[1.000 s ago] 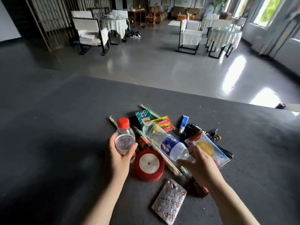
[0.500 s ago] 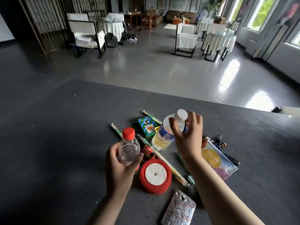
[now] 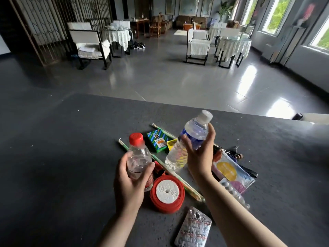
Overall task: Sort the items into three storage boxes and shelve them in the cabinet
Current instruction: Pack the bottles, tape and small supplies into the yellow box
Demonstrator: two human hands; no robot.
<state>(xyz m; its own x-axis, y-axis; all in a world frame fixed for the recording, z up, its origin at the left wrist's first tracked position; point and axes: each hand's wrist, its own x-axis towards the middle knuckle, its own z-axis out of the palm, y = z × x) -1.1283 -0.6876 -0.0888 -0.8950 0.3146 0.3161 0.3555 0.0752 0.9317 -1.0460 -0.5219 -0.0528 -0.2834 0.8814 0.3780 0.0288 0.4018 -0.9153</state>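
Observation:
My left hand grips a small clear bottle with a red cap, held upright just above the dark table. My right hand holds a larger water bottle with a white cap and blue label, tilted, cap up and to the right, lifted over the pile. Below the hands lie a red ribbon spool, a silver pill blister, a green card box, long wrapped sticks and a colourful pouch. No storage box is in view.
A strip of white pills and dark keys lie at the pile's right. The table's far edge runs across the view; beyond it a tiled floor with covered chairs and tables.
My right hand has picked the large bottle off the table and raised it from lying to nearly upright. My left hand keeps holding the red-capped bottle in about the same place.

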